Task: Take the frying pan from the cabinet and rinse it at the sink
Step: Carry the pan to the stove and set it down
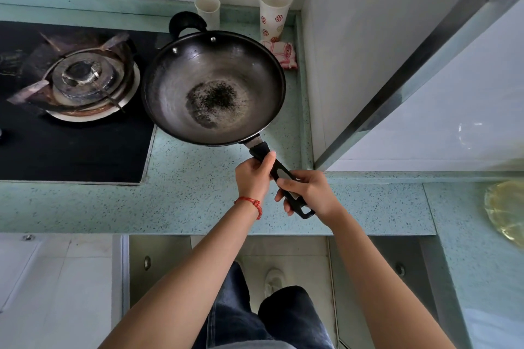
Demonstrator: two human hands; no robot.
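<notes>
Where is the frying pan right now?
In the head view, the frying pan is held over the countertop right of the gas burner, both hands on its handle.

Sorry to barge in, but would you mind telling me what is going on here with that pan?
A person is holding a frying pan by its long black handle with both hands: the left hand nearer the bowl, the right hand toward the end. The pan is over the green counter, beside the gas burner. Its bottom has a dark burnt patch. No sink is in view, so rinsing has not begun.
</notes>
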